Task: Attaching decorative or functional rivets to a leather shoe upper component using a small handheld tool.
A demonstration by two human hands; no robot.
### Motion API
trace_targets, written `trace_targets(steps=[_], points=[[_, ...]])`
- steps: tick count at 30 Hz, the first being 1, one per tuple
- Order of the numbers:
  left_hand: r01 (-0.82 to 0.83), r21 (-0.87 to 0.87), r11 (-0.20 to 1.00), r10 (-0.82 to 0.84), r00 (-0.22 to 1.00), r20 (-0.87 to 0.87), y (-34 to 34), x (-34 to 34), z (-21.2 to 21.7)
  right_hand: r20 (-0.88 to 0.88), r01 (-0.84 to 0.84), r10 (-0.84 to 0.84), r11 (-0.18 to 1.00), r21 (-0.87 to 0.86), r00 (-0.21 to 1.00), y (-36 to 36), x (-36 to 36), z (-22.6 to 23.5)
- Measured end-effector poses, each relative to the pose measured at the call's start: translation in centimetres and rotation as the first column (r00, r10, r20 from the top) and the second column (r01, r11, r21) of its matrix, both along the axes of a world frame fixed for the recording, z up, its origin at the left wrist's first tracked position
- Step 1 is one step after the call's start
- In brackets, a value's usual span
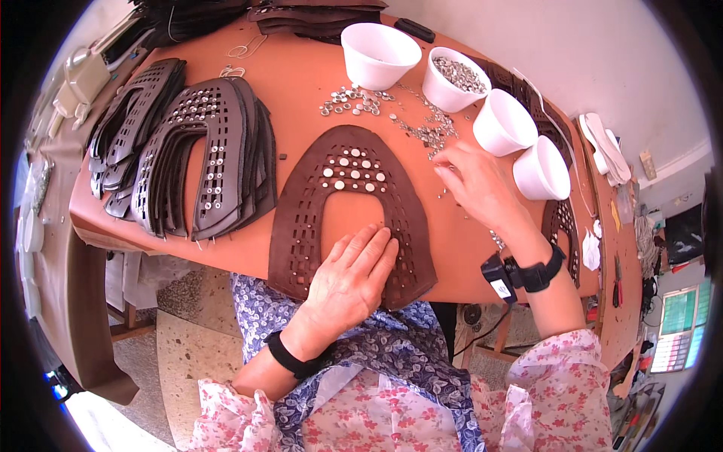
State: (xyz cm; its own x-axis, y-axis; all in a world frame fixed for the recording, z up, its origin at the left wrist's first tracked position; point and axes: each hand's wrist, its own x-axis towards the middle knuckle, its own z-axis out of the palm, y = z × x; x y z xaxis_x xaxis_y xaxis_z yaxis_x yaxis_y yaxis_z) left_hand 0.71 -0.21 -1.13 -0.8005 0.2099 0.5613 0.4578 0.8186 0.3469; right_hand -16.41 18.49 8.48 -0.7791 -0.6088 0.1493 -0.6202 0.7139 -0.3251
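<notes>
Resting flat, left fingers (365, 245) touched leather (305, 197); large studs (355, 175) dotted its top beyond them, sides seemingly unfinished; right fingers' (456, 156) hold was unclear.

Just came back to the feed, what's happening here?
The person's left hand rests flat on a brown, arch-shaped perforated piece with pale round studs across its top. The right hand is beside scattered small metal bits; a grasp isn't clear. White cups stand beyond; similar pieces are stacked left.
</notes>
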Motion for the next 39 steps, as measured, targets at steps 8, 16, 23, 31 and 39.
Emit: trace_targets(steps=[8,16,23,31,39], points=[[0.003,-0.004,1.0,-0.003,1.0,-0.006,0.0,0.1,0.0,-0.12,0.02,-0.017,1.0,0.017,0.993,-5.9,-7.0,-3.0],[0.034,0.013,0.999,-0.034,0.999,-0.004,0.0,0.0,0.1,-0.226,-0.017,0.037,0.996,0.09,0.973,-7.5,-10.2,-5.1],[0.023,-0.005,1.0,-0.023,1.0,0.003,-0.1,0.0,0.1,-0.245,-0.07,0.131,0.968,0.241,0.961,-7.6,-11.3,-4.8],[0.012,0.026,1.0,-0.012,1.0,-0.009,0.1,-0.2,-0.1,-0.297,0.037,0.076,0.933,0.358,0.952,-8.1,-10.0,-4.0],[0.031,0.024,0.999,-0.031,0.999,0.011,0.0,-0.3,-0.1,-0.156,-0.29,0.267,0.945,-0.149,0.951,-3.0,2.8,-2.8]])
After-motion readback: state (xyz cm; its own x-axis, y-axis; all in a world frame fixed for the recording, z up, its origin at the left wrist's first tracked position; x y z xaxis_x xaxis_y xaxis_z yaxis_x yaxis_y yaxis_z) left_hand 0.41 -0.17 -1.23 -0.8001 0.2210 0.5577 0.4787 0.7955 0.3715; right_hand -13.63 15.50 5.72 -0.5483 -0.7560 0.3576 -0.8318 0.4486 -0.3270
